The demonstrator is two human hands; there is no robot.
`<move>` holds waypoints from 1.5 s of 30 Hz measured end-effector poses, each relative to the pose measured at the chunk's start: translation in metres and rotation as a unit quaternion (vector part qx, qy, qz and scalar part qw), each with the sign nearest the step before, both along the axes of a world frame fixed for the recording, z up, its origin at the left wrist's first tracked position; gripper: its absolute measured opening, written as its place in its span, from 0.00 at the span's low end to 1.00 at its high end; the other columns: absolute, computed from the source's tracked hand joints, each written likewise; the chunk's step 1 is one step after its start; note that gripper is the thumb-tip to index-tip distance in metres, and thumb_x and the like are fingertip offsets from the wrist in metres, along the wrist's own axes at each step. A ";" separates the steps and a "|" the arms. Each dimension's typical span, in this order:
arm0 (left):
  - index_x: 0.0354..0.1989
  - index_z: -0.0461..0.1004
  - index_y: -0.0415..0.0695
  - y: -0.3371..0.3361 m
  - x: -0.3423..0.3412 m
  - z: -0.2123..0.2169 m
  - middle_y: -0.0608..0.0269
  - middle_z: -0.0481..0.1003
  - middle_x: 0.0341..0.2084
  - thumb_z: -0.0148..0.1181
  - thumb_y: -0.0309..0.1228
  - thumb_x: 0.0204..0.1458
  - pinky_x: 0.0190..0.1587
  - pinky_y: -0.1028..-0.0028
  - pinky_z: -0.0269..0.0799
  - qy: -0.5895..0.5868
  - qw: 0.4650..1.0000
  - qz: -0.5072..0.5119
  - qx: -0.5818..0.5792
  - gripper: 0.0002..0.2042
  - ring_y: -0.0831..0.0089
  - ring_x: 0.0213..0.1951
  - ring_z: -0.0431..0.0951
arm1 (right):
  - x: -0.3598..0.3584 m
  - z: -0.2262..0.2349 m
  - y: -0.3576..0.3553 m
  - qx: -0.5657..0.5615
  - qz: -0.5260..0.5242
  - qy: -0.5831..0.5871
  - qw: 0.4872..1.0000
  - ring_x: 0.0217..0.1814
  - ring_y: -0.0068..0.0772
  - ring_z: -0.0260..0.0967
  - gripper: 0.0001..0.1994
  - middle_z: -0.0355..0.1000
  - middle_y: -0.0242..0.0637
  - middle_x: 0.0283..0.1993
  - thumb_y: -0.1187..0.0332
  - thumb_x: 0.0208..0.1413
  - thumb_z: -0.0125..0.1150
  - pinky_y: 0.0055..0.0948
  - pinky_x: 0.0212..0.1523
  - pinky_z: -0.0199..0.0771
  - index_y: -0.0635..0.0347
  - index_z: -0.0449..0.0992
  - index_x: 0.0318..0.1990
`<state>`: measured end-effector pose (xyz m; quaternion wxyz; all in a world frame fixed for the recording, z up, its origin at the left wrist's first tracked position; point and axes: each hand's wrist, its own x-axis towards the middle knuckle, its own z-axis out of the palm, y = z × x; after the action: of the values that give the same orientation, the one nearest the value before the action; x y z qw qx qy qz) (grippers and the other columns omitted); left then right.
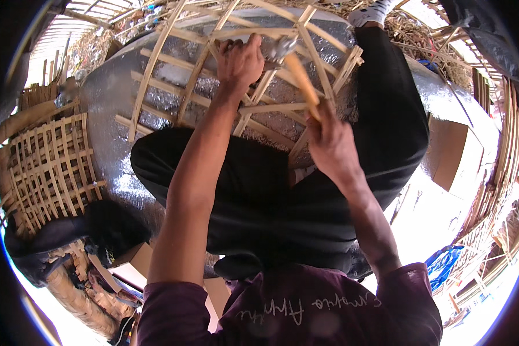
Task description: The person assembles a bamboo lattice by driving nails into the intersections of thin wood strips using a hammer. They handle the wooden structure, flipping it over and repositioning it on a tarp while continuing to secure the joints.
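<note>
My right hand (333, 141) is closed around the wooden handle of a hammer (301, 79). Its metal head is up beside my left hand, over a lattice of pale wooden strips (191, 92) that lies in front of my crossed legs. My left hand (240, 62) is curled, knuckles up, above the lattice. A dark, flat edge shows beside its fingers near the hammer head, but the fingers hide most of what they grip. The strips cross one another at angles, some ends sticking out to the left.
A shiny silver sheet (112, 124) lies under the lattice. At the left stands a woven slat panel (52, 167), with a person in dark clothing (112, 230) near it. Cardboard (448, 151), a blue plastic bag (446, 266) and long strips (496, 167) are at the right. Straw (412, 40) lies beyond my foot.
</note>
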<state>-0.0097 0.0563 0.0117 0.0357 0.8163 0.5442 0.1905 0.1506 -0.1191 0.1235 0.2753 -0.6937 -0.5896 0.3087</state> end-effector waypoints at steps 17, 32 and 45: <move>0.35 0.71 0.51 0.003 -0.005 -0.010 0.54 0.77 0.19 0.52 0.32 0.54 0.46 0.59 0.68 0.003 0.999 -0.018 0.029 0.03 0.55 0.27 0.79 | 0.031 -0.012 0.012 -0.072 0.009 0.098 0.993 0.25 0.53 0.69 0.09 0.68 0.49 0.25 0.68 0.65 0.49 0.42 0.26 0.68 0.65 0.67 0.46; 0.41 0.75 0.49 0.005 0.000 -0.011 0.49 0.78 0.23 0.50 0.34 0.57 0.50 0.58 0.68 0.003 1.000 -0.018 0.006 0.08 0.53 0.29 0.80 | 0.052 -0.071 0.013 0.055 0.092 -0.003 0.994 0.16 0.19 0.55 0.19 0.57 0.27 0.20 0.49 0.66 0.45 0.24 0.16 0.57 0.58 0.66 0.40; 0.38 0.71 0.50 0.000 -0.002 -0.007 0.52 0.77 0.23 0.50 0.34 0.56 0.45 0.56 0.68 -0.002 0.999 -0.023 -0.026 0.06 0.51 0.30 0.78 | 0.056 -0.016 0.020 -0.227 -0.098 0.333 0.910 0.16 0.19 0.54 0.18 0.56 0.28 0.20 0.50 0.67 0.45 0.24 0.16 0.56 0.58 0.68 0.39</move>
<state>-0.0113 0.0562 0.0046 0.0628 0.8269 0.5301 0.1768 0.2061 -0.0990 0.1077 0.3199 -0.6491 -0.3067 0.6183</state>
